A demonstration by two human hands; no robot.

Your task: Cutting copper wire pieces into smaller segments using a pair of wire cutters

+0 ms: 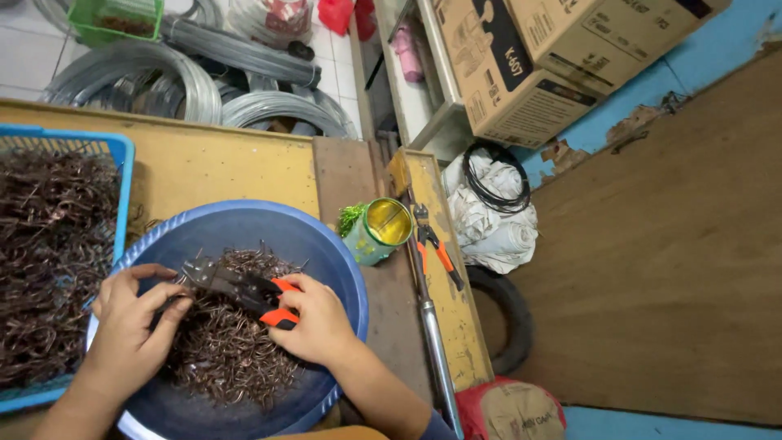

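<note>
Pliers (244,289), orange grips clenched in R hand (318,322), long axis pointing up-left to L hand (134,322) pinching wire pcs (224,350) over blue basin (326,244).

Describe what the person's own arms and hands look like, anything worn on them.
Both hands are bare: no gloves, and no rings or watch that I can make out. The left hand and its forearm are uncovered down to the frame edge. The right hand also leads into a bare forearm, with a dark blue sleeve edge showing near the elbow at the bottom of the view. Fingers are unmarked.
</note>
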